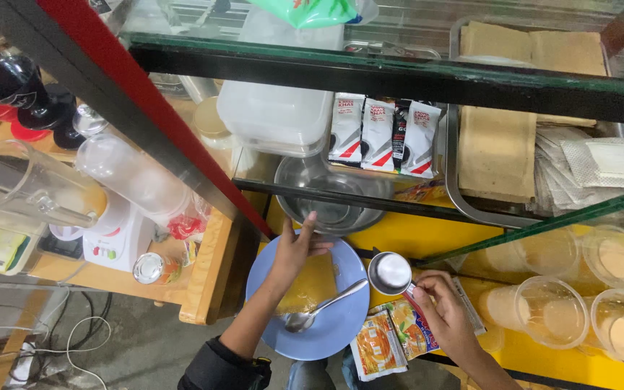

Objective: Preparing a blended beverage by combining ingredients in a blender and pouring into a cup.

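A pale blue plate (326,339) is seen near; orange sachets (391,339) are shown on a yellow counter (427,238); a red post (146,94) is seen left.
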